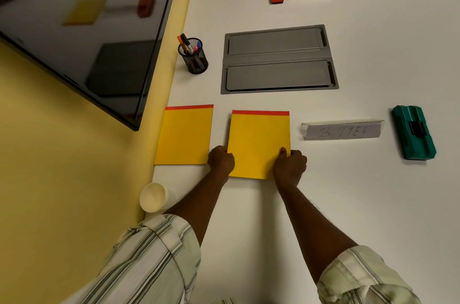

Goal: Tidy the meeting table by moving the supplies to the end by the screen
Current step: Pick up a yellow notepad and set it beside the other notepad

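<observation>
Head view: both hands, left hand (pixel 221 159) and right hand (pixel 290 163), pinch the yellow pad (pixel 258 143) at its near corners, flat on the white surface (pixel 348 191) beside another pad (pixel 185 135) — careless sliding could knock that one askew.

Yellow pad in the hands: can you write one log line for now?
left hand: grips pad at left edge | right hand: grips right edge | second pad: to its left, apart
</observation>
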A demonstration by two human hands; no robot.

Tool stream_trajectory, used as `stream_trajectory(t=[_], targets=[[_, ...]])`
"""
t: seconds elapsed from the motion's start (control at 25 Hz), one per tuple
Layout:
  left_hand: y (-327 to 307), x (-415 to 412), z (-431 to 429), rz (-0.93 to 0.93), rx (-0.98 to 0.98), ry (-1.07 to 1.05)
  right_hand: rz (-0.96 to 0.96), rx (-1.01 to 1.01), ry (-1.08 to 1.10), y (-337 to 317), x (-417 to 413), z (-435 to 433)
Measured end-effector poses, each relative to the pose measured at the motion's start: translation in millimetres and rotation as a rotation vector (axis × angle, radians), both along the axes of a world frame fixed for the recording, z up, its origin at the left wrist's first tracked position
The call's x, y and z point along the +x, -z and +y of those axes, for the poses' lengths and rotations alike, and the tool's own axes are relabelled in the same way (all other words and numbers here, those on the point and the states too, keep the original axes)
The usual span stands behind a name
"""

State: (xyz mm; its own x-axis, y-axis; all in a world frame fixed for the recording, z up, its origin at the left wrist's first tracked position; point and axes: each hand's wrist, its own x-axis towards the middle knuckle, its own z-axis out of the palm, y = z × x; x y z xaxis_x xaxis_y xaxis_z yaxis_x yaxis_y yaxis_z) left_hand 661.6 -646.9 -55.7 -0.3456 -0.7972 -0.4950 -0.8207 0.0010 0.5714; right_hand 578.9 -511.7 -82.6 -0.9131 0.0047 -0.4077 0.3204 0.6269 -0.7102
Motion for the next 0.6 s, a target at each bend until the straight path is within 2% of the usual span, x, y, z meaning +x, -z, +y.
stream_trajectory(t=[0.08,0.2,0.4,0.6], targets=[[-11,4,-2,0.166,0.033,-0.145,-0.016,-0.119,0.015,-6,6,-7],[-25,9,-13,0.282,0.005,-0.254,-0.002,-0.204,0.003,-19,13,-24],[-44,25,-40,0.359,-0.055,-0.364,0.031,-0.29,-0.059,-40,21,-60],[-52,51,-78,0.338,-0.123,-0.401,0.044,-0.368,-0.159,-52,38,-101]])
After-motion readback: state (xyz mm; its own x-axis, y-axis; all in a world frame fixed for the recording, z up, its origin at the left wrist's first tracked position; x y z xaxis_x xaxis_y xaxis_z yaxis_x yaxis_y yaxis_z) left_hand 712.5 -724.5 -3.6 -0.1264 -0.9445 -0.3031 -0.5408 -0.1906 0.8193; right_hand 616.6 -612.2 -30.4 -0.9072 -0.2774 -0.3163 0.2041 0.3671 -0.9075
